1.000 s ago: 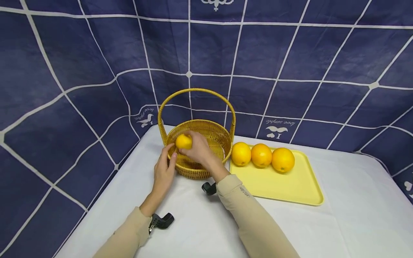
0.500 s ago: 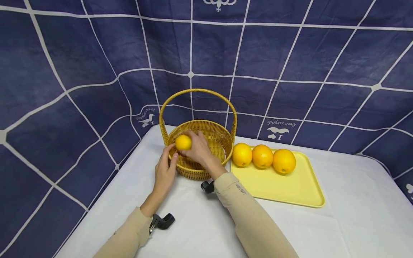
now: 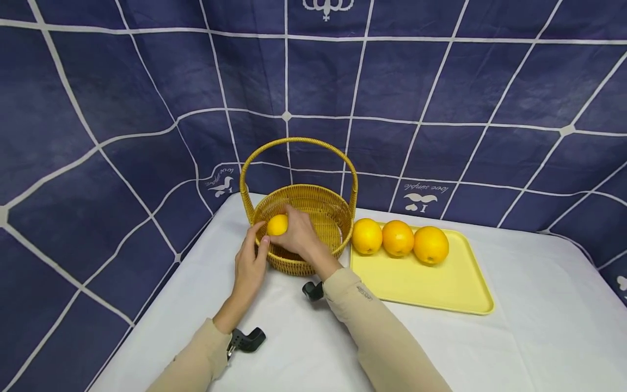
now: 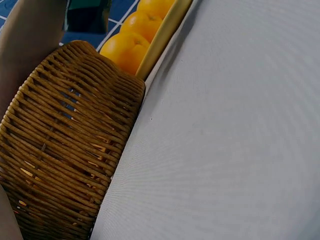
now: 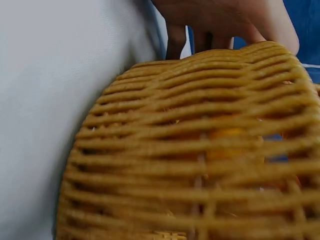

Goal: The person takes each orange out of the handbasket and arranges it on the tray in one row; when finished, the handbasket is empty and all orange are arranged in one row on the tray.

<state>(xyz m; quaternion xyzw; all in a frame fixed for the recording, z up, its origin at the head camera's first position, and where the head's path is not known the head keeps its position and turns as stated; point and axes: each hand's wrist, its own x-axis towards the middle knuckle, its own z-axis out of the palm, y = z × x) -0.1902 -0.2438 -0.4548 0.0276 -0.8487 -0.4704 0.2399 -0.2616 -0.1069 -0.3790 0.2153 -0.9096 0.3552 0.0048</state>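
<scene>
A woven wicker basket [image 3: 294, 267] with a tall hoop handle stands upright on the white cloth. My right hand [image 3: 300, 235] reaches over its near rim and holds an orange [image 3: 277, 225] inside, by the left wall. My left hand [image 3: 251, 264] grips the basket's left rim, thumb on the near side and fingers farther round. In the right wrist view, that left hand [image 5: 225, 17] lies against the weave, and a bit of orange colour shows through the gaps. The left wrist view is filled mostly by the basket's outer wall [image 4: 70, 145]; the right hand's fingertips are hidden there.
To the right of the basket lies a yellow tray [image 3: 426, 283] with three oranges [image 3: 398, 238] in a row along its back edge. A dark blue cloth [image 3: 392, 81] with white lines hangs behind and to the left. White cloth [image 3: 539, 283] covers the table.
My right hand has lowered the orange a little deeper into the basket, and its fingers now cover more of it. The left hand stays at the rim.
</scene>
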